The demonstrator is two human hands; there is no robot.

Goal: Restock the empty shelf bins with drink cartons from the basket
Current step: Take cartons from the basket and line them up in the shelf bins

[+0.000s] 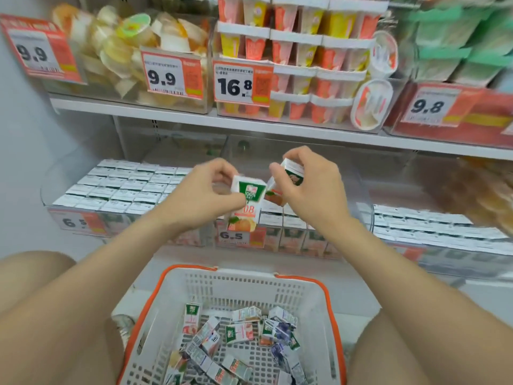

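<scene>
Store shelves rise ahead, the half-filled middle bin (367, 202) just beyond my hands. Held this close, both drinks could knock together and one drop toward the basket (329, 297) below. My left hand (200, 195) pinches the upright orange carton (245, 208), my right hand (311, 190) the tilted carton (292, 168), both above the bin's front rows.

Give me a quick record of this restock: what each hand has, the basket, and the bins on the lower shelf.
left hand: grips the upright carton
right hand: grips the tilted carton
basket: white with an orange rim, loose cartons lying in it
left bin: packed with cartons
middle bin: cartons at the front, back looks bare
</scene>
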